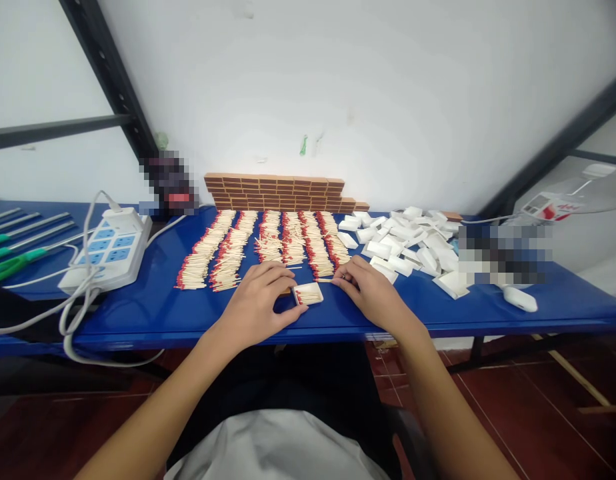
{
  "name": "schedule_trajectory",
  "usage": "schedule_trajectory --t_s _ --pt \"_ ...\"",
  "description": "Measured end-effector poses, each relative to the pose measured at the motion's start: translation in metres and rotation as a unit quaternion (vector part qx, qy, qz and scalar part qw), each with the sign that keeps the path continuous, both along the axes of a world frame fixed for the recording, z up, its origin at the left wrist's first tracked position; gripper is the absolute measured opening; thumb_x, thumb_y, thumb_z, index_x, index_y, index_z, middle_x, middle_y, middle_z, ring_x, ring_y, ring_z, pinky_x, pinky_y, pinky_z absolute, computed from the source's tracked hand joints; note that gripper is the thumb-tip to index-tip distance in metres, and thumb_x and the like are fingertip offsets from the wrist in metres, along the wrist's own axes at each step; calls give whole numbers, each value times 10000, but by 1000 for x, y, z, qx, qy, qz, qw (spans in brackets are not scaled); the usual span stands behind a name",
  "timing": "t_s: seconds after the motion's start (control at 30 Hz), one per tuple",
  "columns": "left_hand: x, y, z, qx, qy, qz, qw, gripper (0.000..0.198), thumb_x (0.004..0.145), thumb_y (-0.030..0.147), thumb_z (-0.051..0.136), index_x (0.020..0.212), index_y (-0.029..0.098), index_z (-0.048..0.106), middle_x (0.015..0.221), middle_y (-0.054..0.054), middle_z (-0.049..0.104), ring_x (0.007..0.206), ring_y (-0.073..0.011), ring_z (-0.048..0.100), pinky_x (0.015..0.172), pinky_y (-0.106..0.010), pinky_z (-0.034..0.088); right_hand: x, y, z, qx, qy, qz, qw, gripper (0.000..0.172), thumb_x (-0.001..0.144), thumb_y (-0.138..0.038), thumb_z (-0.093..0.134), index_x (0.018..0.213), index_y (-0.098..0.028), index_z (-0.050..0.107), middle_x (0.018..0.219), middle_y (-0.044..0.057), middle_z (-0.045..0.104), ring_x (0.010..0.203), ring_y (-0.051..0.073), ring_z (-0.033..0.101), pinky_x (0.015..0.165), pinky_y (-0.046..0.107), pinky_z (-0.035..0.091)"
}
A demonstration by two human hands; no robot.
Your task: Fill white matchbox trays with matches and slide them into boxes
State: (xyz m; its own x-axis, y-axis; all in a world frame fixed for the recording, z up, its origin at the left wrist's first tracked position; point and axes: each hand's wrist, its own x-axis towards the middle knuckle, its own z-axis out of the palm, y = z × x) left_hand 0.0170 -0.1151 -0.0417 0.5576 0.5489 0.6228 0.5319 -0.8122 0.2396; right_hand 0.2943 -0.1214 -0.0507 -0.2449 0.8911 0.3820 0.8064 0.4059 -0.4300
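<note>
A small white matchbox tray (308, 293) with a few matches in it lies on the blue table (188, 313) near its front edge. My left hand (258, 300) rests beside the tray on its left, fingers curled, thumb touching the tray's near corner. My right hand (371, 290) sits to the tray's right, fingertips pinched on a match at the foot of the match rows. Several rows of red-tipped matches (268, 247) lie spread just beyond both hands.
A heap of empty white trays (408, 243) lies at the right. Stacked brown matchbox sleeves (278, 192) line the wall. A white power strip (108, 250) with cables sits left, green-handled tools (18, 247) beyond it. A white object (521, 299) lies far right.
</note>
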Motion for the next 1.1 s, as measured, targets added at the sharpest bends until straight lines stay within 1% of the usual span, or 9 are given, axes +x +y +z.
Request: schedule_trajectory --t_s 0.13,0.23,0.43,0.57,0.67,0.77,0.97,1.1 --pt "0 -1 1 -2 -3 0 1000 194 915 348 810 1029 208 738 1161 -89 787 1195 -300 688 1063 -505 526 -1 -2 2 9 -4 7 1000 144 1073 -272 530 965 -242 620 1005 56 618 893 233 657 818 373 526" --pt "0 -1 0 -5 -3 -1 1000 187 921 345 803 1033 210 739 1163 -88 785 1200 -298 685 1067 -505 523 -2 -5 4 18 2 -5 1000 159 1090 -294 505 974 -242 601 1016 62 615 888 234 658 823 379 526" --pt "0 0 0 0 1 -1 1000 209 924 356 803 1033 196 721 1160 -83 782 1191 -294 684 1055 -487 519 -1 -4 4 75 10 -17 997 132 1094 -290 512 1010 -246 604 1013 68 626 944 254 668 847 393 524" --pt "0 -1 0 -3 1 0 1000 199 926 354 802 1031 205 721 1161 -81 782 1198 -293 683 1058 -487 518 0 -3 4 57 3 -13 998 144 1092 -283 503 993 -249 601 1017 71 626 920 255 669 840 398 530" --pt "0 -1 0 -3 1 0 1000 212 921 356 807 1040 203 720 1160 -82 783 1199 -295 683 1056 -488 518 0 -5 4 54 19 -8 998 132 1094 -292 507 1013 -247 600 1002 64 611 876 242 652 825 395 530" --pt "0 -1 0 -2 1 1 1000 213 922 356 807 1048 207 721 1162 -82 781 1203 -295 682 1058 -488 520 -2 -10 5 51 39 14 998 134 1105 -302 490 1036 -251 593 1013 65 610 880 236 645 823 387 534" --pt "0 0 -1 -4 2 -2 1000 207 922 358 804 1051 217 725 1162 -83 780 1199 -301 683 1053 -496 524 -16 -20 12 49 52 38 997 131 1107 -303 492 1036 -253 589 1035 75 622 903 238 658 807 379 537" --pt "0 0 0 0 4 -2 1000 215 920 350 808 1054 208 719 1156 -83 782 1193 -301 684 1057 -500 523 -27 -23 12 36 40 54 997 119 1101 -286 517 1026 -249 601 1034 72 636 915 239 666 810 374 534"
